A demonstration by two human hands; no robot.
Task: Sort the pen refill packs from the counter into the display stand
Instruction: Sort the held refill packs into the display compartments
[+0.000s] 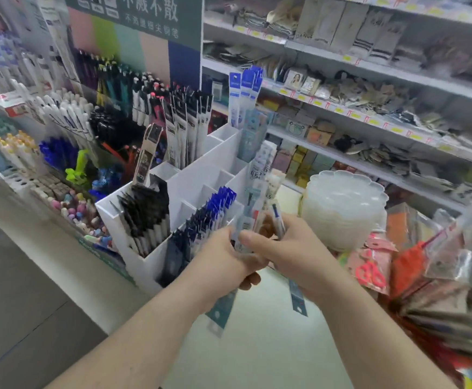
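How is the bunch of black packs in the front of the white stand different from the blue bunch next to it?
The black-topped packs sit in the stand's front left slot; the blue-topped packs fill the slot to their right. The black ones lean left, the blue ones right. Both are slim refill packs standing in the white display stand.

Dark green header sign above the white compartmented display stand: white characters "不溅不散", smaller line under it blurred. Beige packet on the shelf right of the sign: "DANCE". White refill pack at the stand's right edge: "0.5". Black-and-white refill pack leaning in the stand: digits unclear.
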